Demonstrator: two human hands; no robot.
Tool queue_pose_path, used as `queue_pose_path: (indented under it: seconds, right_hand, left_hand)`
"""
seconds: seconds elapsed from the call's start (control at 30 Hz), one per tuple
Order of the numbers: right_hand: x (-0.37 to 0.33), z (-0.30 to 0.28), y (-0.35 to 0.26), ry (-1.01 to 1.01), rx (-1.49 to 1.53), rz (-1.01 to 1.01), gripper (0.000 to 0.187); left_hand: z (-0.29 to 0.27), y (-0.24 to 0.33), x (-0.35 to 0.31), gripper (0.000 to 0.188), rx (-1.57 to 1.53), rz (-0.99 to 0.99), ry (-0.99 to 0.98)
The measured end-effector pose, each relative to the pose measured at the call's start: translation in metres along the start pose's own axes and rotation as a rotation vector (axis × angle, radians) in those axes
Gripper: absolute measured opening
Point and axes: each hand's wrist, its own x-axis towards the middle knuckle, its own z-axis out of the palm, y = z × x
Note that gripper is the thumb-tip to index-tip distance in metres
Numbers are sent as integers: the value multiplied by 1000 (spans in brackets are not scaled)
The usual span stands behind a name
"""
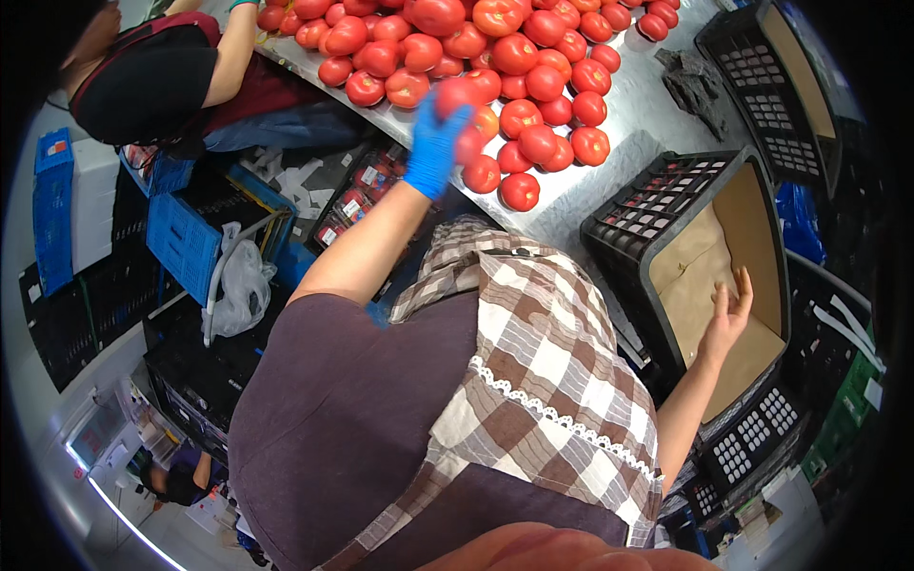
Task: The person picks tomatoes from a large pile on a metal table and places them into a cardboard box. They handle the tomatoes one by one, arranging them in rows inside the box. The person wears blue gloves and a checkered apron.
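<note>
From my remote seat: tomatoes [536,143] heaped on the table [652,128], far centre. Left hand [440,143] at the heap's near left side. Right of the heap I log a wad [692,90] on the table, a far crate [776,100] beyond it. Near crate [657,186] to the right, lining [695,276] inside, right hand [728,319] at its opening. Left: a co-worker [143,86] far, a plastic bag [245,290] nearer, beside a basket [181,243].

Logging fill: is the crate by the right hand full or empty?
Looks empty: inside the black crate, only brown lining shows behind the right hand.
</note>
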Motion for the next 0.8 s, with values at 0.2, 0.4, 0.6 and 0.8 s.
queue_pose_path:
  seconds: [0.2,0.4,0.6,0.8]
  right_hand:
    - [-7,-132,116,227,-165,495,56]
    - [-34,-206,192,61,-586,755,64]
    - [-44,-188,178,-136,-453,900,52]
    - [-25,-147,145,-216,-581,986,78]
  left_hand:
    - [-47,-66,62,68,67,304,342]
    - [-38,-54,53,72,536,503,257]
    - [-26,-50,80,74,1031,849,90]
    - [-2,-16,57,73,1095,787,131]
